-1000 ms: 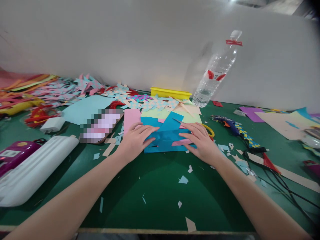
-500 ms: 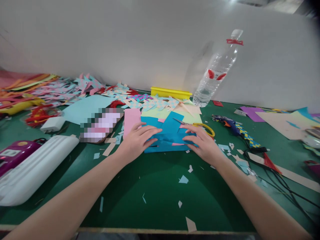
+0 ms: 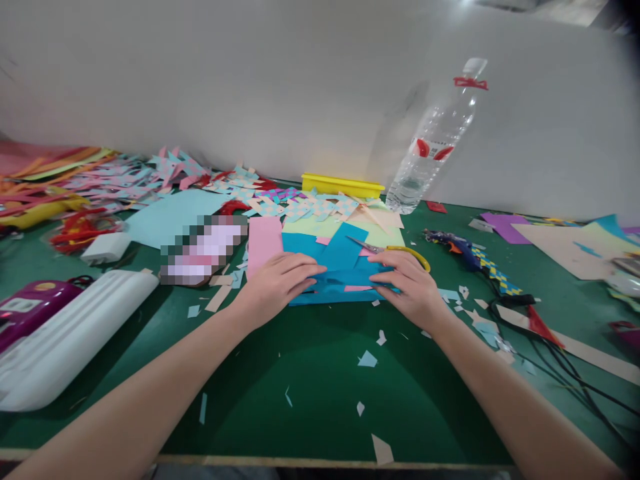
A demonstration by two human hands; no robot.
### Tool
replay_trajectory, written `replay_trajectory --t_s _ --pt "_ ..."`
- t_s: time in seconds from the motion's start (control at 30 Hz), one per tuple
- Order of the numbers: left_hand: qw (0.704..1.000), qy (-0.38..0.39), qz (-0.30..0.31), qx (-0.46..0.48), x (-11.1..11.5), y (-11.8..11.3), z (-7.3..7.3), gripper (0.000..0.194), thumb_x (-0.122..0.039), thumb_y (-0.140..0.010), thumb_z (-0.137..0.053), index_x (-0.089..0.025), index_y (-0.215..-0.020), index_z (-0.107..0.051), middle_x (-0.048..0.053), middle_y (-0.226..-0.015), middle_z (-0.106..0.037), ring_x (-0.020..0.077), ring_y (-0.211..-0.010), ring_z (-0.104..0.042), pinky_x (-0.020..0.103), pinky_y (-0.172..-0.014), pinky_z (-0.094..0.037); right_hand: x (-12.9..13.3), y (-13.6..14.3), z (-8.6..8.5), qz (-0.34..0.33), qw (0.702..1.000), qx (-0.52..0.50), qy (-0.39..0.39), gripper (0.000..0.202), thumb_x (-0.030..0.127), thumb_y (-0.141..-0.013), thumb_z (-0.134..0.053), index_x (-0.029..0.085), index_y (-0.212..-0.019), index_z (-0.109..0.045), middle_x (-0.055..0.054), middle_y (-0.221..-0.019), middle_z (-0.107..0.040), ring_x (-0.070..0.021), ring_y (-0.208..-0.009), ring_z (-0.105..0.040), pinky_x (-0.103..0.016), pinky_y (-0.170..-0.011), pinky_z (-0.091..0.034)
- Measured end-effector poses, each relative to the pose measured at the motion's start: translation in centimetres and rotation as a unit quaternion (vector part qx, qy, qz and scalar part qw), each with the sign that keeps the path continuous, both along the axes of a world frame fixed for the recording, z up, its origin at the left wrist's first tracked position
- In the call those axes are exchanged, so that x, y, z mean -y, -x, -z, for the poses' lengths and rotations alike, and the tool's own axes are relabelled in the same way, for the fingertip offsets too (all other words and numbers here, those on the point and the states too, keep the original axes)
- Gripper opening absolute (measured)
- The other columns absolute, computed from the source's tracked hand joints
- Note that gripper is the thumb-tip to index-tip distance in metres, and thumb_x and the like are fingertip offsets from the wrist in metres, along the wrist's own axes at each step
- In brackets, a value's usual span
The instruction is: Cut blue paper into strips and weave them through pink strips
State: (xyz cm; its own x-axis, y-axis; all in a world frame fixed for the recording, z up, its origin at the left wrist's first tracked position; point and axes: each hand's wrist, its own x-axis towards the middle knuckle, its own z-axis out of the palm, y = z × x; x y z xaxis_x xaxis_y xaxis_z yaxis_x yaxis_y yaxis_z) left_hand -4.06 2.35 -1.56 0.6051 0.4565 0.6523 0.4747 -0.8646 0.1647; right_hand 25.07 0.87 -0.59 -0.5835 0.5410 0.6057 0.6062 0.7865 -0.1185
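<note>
A blue paper strip is stretched between my two hands, just above other blue paper. My left hand pinches its left end. At its right end my right hand has thumb and fingers closed on it. Behind my right hand lie scissors with yellow handles, partly hidden by the fingers. Pink paper lies behind my left hand, and pale green paper sits under the blue pieces.
A tilted bottle leans on the wall behind a glue gun. At left are a phone, a white device and woven strips. Scraps dot the green table. Cables run at right.
Both hands have shifted very slightly, the right one a little to the right, with the blue strip still between them. The things around them have stayed put.
</note>
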Motion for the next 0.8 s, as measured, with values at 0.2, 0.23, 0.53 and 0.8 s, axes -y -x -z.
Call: replay_trajectory --t_s 0.2,0.23,0.53,0.8 --pt "0.991 0.1 -0.042 0.079 0.2 -0.2 -0.7 0.02 -0.026 -0.094 -0.05 -0.02 -0.107 -0.063 0.008 -0.105 -0.063 0.0181 -0.094 -0.062 0.035 -0.086 -0.052 0.3 0.3 -0.4 0.098 0.992 -0.046 -0.062 0.042 0.028 -0.083 -0.062 0.033 -0.123 -0.049 -0.005 -0.125 -0.058 -0.0296 -0.118 -0.052 -0.051 -0.099 -0.041" --pt "0.983 0.132 -0.061 0.112 0.2 -0.2 -0.9 0.02 -0.029 -0.093 -0.052 -0.02 -0.105 -0.063 0.008 -0.104 -0.063 0.0178 -0.09 -0.063 0.035 -0.084 -0.053 0.5 0.4 -0.5 0.121 0.988 -0.062 -0.076 0.045 0.03 -0.082 -0.063 0.034 -0.123 -0.048 -0.006 -0.124 -0.058 -0.0307 -0.117 -0.052 -0.052 -0.1 -0.039" --pt "0.881 0.386 -0.057 0.269 0.3 -0.5 -1.1 0.04 -0.036 -0.083 -0.064 -0.017 -0.118 -0.057 0.01 -0.106 -0.064 0.0197 -0.088 -0.064 0.031 -0.067 -0.057 2.5 5.8 -0.9 0.092 0.935 -0.177 0.292 0.035 0.044 -0.085 -0.058 0.023 -0.113 -0.057 -0.008 -0.111 -0.066 -0.0247 -0.105 -0.06 -0.041 -0.086 -0.051" --pt "0.895 0.38 -0.005 0.233 1.3 -1.0 -1.7 0.036 -0.035 -0.085 -0.061 -0.019 -0.117 -0.056 0.009 -0.109 -0.063 0.0198 -0.091 -0.064 0.033 -0.075 -0.057 1.9 10.9 -0.1 0.03 0.751 -0.44 0.492 0.033 0.046 -0.076 -0.067 0.02 -0.098 -0.067 -0.006 -0.099 -0.071 -0.0216 -0.094 -0.065 -0.037 -0.083 -0.053"
